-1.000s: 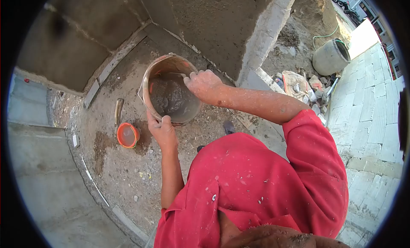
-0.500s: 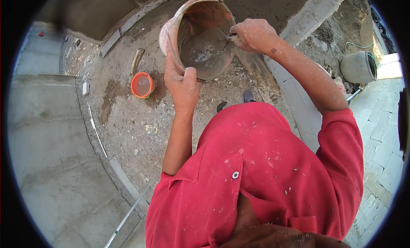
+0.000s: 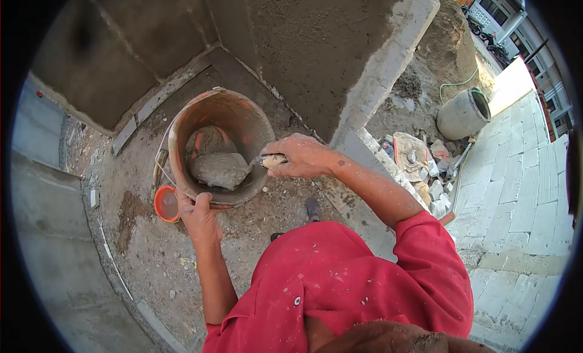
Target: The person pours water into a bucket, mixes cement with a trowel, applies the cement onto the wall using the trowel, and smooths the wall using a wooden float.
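A large mortar-smeared bucket (image 3: pixel 261 119) is tilted with its mouth toward me. My left hand (image 3: pixel 200 219) grips its near rim, thumb on the edge and fingers underneath. My right hand (image 3: pixel 303 157) is closed around the handle of a trowel (image 3: pixel 271 161) at the bucket's right side. The trowel's blade reaches into the bucket under a heap of wet grey mortar (image 3: pixel 221 169). More mortar coats the bucket's inner wall.
A small orange pail (image 3: pixel 159 202) holding greyish liquid stands left of the big bucket. Plastered walls (image 3: pixel 316 55) rise ahead. Rubble and sacks (image 3: pixel 419 161) lie at right, with a grey barrel (image 3: pixel 458 115) behind and a block wall (image 3: pixel 510 189) alongside.
The view has tilted up, showing more wall. The bucket now appears lower and further left. The trowel's blade, earlier down in the mortar, now shows loaded with a heap inside the bucket.
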`<state>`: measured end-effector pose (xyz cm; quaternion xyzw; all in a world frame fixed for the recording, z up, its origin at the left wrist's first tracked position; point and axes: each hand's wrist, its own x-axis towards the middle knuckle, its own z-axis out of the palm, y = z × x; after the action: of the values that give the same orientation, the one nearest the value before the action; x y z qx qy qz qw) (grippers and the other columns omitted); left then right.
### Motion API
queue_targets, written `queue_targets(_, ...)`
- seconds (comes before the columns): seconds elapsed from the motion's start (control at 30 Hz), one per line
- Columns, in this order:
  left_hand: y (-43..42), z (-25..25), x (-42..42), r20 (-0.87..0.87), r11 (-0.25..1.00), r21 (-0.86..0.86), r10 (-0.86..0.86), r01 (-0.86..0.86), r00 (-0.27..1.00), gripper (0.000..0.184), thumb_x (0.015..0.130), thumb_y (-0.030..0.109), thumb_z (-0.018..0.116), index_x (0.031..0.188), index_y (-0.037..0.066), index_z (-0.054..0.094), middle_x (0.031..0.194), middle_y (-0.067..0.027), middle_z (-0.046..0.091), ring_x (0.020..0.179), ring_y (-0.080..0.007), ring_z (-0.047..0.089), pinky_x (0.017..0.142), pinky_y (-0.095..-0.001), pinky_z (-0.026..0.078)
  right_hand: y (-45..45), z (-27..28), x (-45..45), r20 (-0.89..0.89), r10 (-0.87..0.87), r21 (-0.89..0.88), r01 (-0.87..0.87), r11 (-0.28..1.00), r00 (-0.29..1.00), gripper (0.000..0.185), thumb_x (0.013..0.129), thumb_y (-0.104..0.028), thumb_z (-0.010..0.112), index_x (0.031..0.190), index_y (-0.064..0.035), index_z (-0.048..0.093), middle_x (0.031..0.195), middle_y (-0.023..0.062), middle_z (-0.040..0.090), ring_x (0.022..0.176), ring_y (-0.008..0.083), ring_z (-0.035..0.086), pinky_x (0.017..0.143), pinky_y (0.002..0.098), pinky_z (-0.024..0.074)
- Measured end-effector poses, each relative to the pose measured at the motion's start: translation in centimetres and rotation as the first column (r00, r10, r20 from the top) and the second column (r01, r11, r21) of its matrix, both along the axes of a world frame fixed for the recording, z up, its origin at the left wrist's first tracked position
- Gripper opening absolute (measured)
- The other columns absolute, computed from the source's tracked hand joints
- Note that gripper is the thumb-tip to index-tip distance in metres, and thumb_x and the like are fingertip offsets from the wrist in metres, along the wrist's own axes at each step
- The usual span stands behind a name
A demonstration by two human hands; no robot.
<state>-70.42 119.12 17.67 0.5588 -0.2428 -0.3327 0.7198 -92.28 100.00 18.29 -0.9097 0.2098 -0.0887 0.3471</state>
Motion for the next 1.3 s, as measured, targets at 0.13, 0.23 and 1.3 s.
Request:
queue_targets(0.13,-2.5,-2.4,0.2,-0.089,0.997,0.077,0.028,-0.021,0.996,0.059,0.084,-0.005,0.050,0.142,0.007,0.047,0.116,-0.0110,0.066,0.079,-0.0221,0.075,0.056,-0.0340,0.067,-7.0,1.7,-5.7,-0.118,0.031,0.517,0.035,0.855,0.992,0.040,0.096,-0.039,0.074,0.114,-0.0036,0.069,0.089,0.0078,0.072,0.071,0.0180,0.069,0.065,0.0324,0.0535)
queue_targets(0.23,-3.5,-5.9,-0.3,-0.098,0.987,0.146,0.078,-0.063,0.992,0.060,0.083,-0.005,0.051,0.142,0.004,0.048,0.114,-0.0110,0.067,0.078,-0.0209,0.074,0.053,-0.0337,0.066,-15.2,0.1,-13.0,-0.110,-0.022,0.694,0.093,0.714,0.994,0.028,0.102,-0.036,0.068,0.096,-0.0082,0.066,0.074,-0.0016,0.064,0.058,0.0039,0.057,0.050,0.0238,0.0420)
queue_targets(1.3,-8.0,3.1,-2.8,0.339,0.973,-0.144,-0.122,0.180,0.933,0.075,0.079,-0.006,0.046,0.153,-0.005,0.044,0.137,-0.0121,0.058,0.121,-0.0177,0.059,0.103,-0.0280,0.046,-3.7,9.6,1.0,-0.505,-0.374,-0.459,0.125,0.880,0.778,0.031,0.085,-0.025,0.074,0.114,-0.0124,0.074,0.108,0.0116,0.077,0.106,0.0306,0.073,0.088,0.0466,0.0581)
